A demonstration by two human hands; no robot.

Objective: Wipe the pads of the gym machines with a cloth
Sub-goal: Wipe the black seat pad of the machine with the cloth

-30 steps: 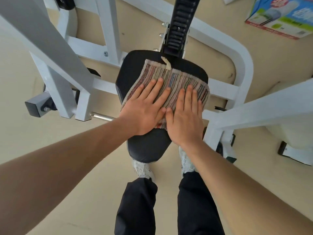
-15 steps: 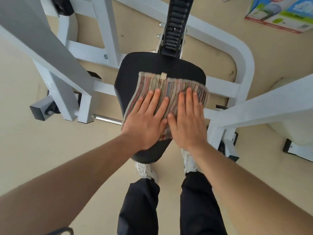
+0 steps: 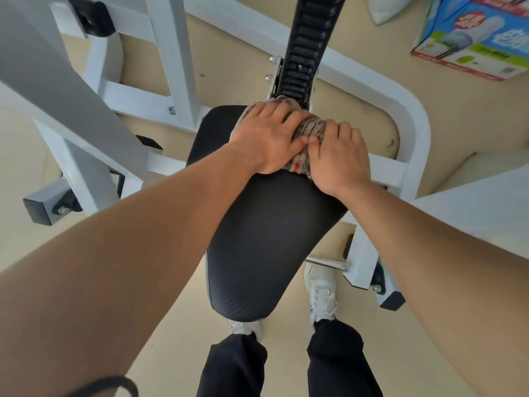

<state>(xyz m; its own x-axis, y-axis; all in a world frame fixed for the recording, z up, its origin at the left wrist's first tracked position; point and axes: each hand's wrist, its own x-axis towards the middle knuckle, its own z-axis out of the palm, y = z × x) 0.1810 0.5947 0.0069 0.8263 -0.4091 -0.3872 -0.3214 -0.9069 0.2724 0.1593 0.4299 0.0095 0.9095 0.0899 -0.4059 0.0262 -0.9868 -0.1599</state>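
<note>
Head view: the striped cloth [image 3: 310, 130] sits bunched at the 12 o'clock end of the seat pad [image 3: 266, 239], against the notched post [image 3: 309, 38]. The left hand [image 3: 266, 138] and right hand [image 3: 337, 156] lie side by side on it, both curled over its folds. The pad's long axis runs 12 to 6. Its bare stretch lies toward 6, about equally near both hands.
</note>
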